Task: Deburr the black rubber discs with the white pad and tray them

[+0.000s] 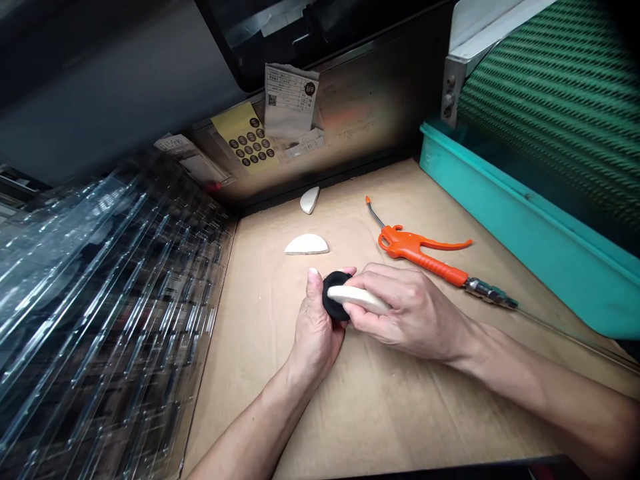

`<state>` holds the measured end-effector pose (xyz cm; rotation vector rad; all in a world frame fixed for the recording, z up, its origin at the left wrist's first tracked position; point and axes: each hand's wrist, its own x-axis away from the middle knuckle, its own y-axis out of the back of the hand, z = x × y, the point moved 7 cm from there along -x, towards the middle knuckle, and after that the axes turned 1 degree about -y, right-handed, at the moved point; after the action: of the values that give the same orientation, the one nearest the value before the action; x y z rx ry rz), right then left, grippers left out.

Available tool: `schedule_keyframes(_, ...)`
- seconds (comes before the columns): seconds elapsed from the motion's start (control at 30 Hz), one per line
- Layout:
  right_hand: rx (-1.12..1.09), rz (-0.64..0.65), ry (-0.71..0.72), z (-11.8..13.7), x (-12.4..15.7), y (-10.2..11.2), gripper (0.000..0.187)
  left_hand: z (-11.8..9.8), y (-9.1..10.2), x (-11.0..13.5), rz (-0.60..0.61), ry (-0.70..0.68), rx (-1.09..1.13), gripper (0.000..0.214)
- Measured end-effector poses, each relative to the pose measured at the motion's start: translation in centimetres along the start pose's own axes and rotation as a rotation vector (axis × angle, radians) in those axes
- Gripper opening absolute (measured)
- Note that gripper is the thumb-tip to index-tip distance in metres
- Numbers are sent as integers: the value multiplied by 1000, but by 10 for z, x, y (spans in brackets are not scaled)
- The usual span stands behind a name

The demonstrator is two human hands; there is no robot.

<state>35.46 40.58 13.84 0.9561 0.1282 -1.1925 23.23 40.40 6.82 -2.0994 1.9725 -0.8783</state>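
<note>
My left hand is closed around a round black ring-shaped part, with the thumb along its left rim. In my right hand is a flat off-white pad, pinched between thumb and fingers. The pad's rounded end reaches into the black part's hollow face; whether it touches the inside I cannot tell. Beyond my hands, a half-round off-white pad lies on the brown board, and a smaller off-white piece sits farther back.
An orange air blow gun lies to the right, its hose running off the right edge. A teal bin stands beside it under a green ribbed belt. Stacked clear plastic trays fill the left. Paper labels hang on the back panel.
</note>
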Motion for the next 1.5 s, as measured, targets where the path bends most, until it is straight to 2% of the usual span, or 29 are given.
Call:
schedule_keyframes(0.13,-52,162,24,-3,-1,0,9,-3,2,0,-38,11,-10,66)
schedule_keyframes(0.23,74,224,0,-10,0,5,8,-5,-1,0,-24,5,-28,65)
schedule_keyframes(0.4,305,167,-29,-13,1,12,9,-7,-5,-2,31,1,-79,64)
schedule_keyframes(0.57,310,46,15,-6,1,9,19,-5,-5,-3,44,25,-75,58)
schedule_keyframes(0.7,289,-9,47,0,1,6,22,-2,-6,-3,64,39,-67,61)
schedule_keyframes(0.77,228,24,52,2,1,3,21,-2,-6,-3,47,31,-46,61)
schedule_keyframes(0.9,78,177,67,4,1,0,17,-3,-1,-2,-22,33,-12,61)
schedule_keyframes(1.0,42,253,65,-2,0,7,11,-4,-2,-2,0,48,-22,63)
schedule_keyframes(1.1,130,212,7,-12,-2,20,11,-4,-6,-1,56,45,-33,62)
schedule_keyframes(1.2,180,92,-60,-14,-4,29,14,-4,-9,-2,91,23,-27,56)
schedule_keyframes(1.33,157,-3,-50,-6,-4,23,17,-2,-7,-2,44,-19,-21,51)
schedule_keyframes(1.5,212,33,-48,-7,-1,11,20,2,-2,0,-12,-27,-36,48)
